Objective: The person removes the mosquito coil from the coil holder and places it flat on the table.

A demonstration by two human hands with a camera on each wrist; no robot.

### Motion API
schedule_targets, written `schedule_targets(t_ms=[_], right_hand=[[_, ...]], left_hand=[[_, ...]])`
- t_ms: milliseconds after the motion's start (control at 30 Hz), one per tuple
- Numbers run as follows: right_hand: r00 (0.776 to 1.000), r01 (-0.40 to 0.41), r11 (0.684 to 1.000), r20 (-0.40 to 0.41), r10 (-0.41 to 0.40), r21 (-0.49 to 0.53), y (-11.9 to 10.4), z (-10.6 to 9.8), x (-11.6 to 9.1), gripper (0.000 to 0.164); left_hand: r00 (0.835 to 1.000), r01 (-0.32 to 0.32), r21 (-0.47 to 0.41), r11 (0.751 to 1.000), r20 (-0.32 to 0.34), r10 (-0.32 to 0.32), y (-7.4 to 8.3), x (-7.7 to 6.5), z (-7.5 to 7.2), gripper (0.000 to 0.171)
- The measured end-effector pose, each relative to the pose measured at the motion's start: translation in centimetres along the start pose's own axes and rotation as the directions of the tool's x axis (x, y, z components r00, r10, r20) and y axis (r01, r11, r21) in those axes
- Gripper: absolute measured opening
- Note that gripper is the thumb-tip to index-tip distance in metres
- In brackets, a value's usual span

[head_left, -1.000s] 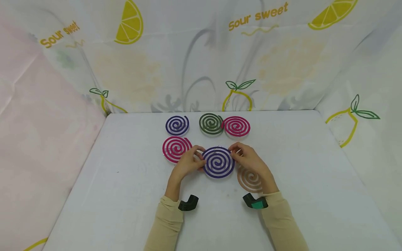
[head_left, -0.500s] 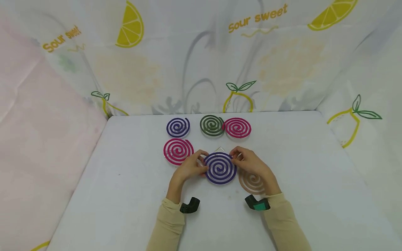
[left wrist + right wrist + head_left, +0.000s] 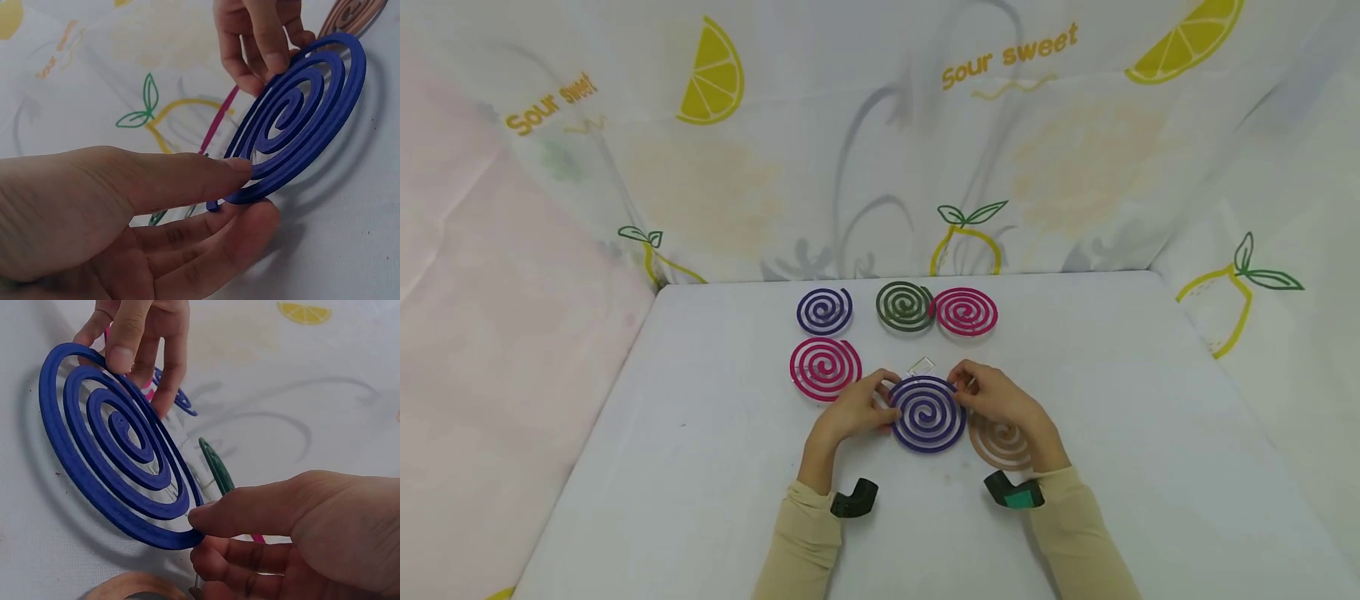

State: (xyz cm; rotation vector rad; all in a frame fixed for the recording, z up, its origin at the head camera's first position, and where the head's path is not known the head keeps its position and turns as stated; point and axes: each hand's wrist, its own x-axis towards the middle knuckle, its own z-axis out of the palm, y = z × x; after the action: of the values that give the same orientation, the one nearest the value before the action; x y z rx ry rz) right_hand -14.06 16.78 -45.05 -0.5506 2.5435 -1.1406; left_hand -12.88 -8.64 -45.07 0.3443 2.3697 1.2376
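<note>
Between my two hands a blue-purple mosquito coil [image 3: 928, 414] is held slightly tilted above the white table. My left hand [image 3: 856, 408] pinches its left edge, thumb on top and fingers beneath, as the left wrist view shows. The opposite edge is pinched by my right hand [image 3: 997, 393]; in the right wrist view the thumb [image 3: 231, 515] lies on the outer ring. Just beyond the coil lies a small thin shiny piece [image 3: 921, 367], perhaps a stand, partly hidden. A brown coil [image 3: 997, 442] lies under my right wrist, partly covered.
At the back of the table [image 3: 700, 467] lie a smaller purple coil [image 3: 823, 311], a green coil [image 3: 905, 306] and a pink coil [image 3: 965, 312], the last two touching. Another pink coil [image 3: 825, 367] lies beside my left hand. A lemon-print cloth [image 3: 820, 167] hangs behind.
Both hands have drawn the blue-purple coil a little toward the person. The small shiny piece behind it now shows more. The head view has tilted slightly; the other coils stay put.
</note>
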Motion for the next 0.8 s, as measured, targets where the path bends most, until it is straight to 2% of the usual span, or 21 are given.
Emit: schedule_targets(t_ms=[200,533,800], right_hand=[[1.0,0.0,1.0,0.022,0.0,-0.013,0.09,-0.12,-0.19,0.019],[0.998,0.007,0.999,0.062,-0.004,-0.035,0.19,-0.21,0.04,0.02],[0.996,0.031,0.999,0.084,-0.029,-0.025,0.52,0.19,0.03,0.019]], left_hand=[[0.999,-0.041,0.001,0.999,0.006,0.041,0.13,-0.03,0.22,0.044],[1.0,-0.031,0.018,0.999,-0.004,0.031,0.37,-0.14,0.2,0.043],[0.999,-0.04,0.068,0.997,-0.008,0.04,0.26,-0.03,0.42,0.042]])
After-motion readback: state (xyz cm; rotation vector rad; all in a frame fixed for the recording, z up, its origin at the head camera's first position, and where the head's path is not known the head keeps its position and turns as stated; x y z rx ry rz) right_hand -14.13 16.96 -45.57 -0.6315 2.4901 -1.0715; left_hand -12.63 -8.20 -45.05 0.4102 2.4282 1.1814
